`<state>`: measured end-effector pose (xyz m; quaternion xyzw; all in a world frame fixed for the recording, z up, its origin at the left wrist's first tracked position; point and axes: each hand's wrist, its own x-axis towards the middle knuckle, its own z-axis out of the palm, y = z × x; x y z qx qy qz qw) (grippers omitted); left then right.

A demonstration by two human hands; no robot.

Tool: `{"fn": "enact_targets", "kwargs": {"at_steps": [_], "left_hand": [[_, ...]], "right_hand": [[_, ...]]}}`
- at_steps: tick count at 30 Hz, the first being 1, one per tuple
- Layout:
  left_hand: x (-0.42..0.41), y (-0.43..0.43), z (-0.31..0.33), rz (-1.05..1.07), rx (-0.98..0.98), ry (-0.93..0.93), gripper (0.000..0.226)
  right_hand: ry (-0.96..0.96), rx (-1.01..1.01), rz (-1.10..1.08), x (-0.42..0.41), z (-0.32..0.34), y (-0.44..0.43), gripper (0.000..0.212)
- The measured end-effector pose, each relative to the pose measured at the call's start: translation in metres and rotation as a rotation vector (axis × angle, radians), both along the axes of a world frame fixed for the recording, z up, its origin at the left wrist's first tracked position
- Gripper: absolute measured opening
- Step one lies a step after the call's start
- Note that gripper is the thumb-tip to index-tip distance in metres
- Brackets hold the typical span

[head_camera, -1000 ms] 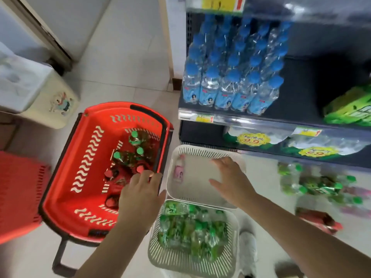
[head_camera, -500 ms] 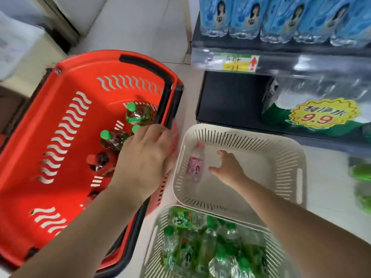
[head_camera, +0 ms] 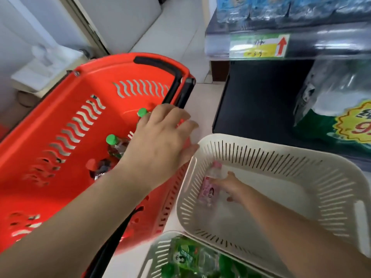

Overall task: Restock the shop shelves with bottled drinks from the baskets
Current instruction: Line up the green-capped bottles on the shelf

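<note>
Reaching into the white basket (head_camera: 281, 157), the right hand (head_camera: 232, 187) seems, through the blur, to grip the pink-labelled bottle (head_camera: 207, 189) lying on its floor. The left hand (head_camera: 158, 145) hovers open and spread over the red basket (head_camera: 96, 77) holding green-capped bottles (head_camera: 112, 140).

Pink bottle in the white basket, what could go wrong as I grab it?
The right hand meets the pink bottle only near its cap end, so it may slip or roll against the white basket wall. The left hand hovers over the red basket rim and could nudge it.
</note>
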<state>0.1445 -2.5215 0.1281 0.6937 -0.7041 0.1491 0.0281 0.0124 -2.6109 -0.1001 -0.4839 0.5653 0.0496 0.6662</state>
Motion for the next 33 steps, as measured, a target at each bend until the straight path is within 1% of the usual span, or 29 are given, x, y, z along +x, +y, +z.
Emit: {"fn": "enact_targets", "kwargs": {"at_steps": [5,8,10,13,16,18,20,23,26,29,31,33], "left_hand": [[0.002,-0.001,-0.004,0.024,-0.040,0.091,0.047],[0.002,-0.001,-0.006,0.008,-0.038,0.053,0.047],[0.003,-0.001,-0.008,0.004,-0.035,0.009,0.048],[0.003,0.000,-0.009,0.012,-0.037,0.004,0.049],[0.003,-0.001,-0.008,0.017,-0.025,0.045,0.048],[0.004,-0.001,-0.008,0.018,-0.030,0.058,0.050],[0.004,-0.001,-0.008,0.023,-0.033,0.056,0.053],[0.002,-0.002,-0.006,0.045,-0.009,0.081,0.053],[0.000,-0.003,-0.006,0.057,0.005,0.092,0.050],[-0.001,-0.002,-0.004,0.068,0.021,0.083,0.057],[-0.003,-0.001,-0.002,0.061,0.019,0.082,0.056],[-0.004,0.000,-0.001,0.051,0.003,0.024,0.050]], "right_hand": [[-0.035,0.032,-0.084,0.013,-0.026,0.003,0.102],[-0.031,-0.016,-0.120,0.026,-0.035,0.008,0.096],[-0.001,-0.012,-0.177,0.031,-0.042,0.013,0.091],[-0.033,0.014,-0.213,0.030,-0.057,0.020,0.073],[-0.064,0.073,-0.135,0.023,-0.060,0.025,0.041],[-0.080,0.123,-0.099,0.017,-0.055,0.026,0.032],[-0.096,0.128,-0.059,0.012,-0.043,0.023,0.023],[-0.118,0.089,0.023,0.003,-0.024,0.010,0.025],[-0.191,0.060,0.102,-0.009,0.002,-0.001,0.021],[-0.274,0.052,0.159,-0.018,0.023,-0.009,0.026],[-0.321,0.048,0.175,-0.022,0.036,-0.012,0.028],[-0.378,0.064,0.177,-0.027,0.047,-0.010,0.029]]}}
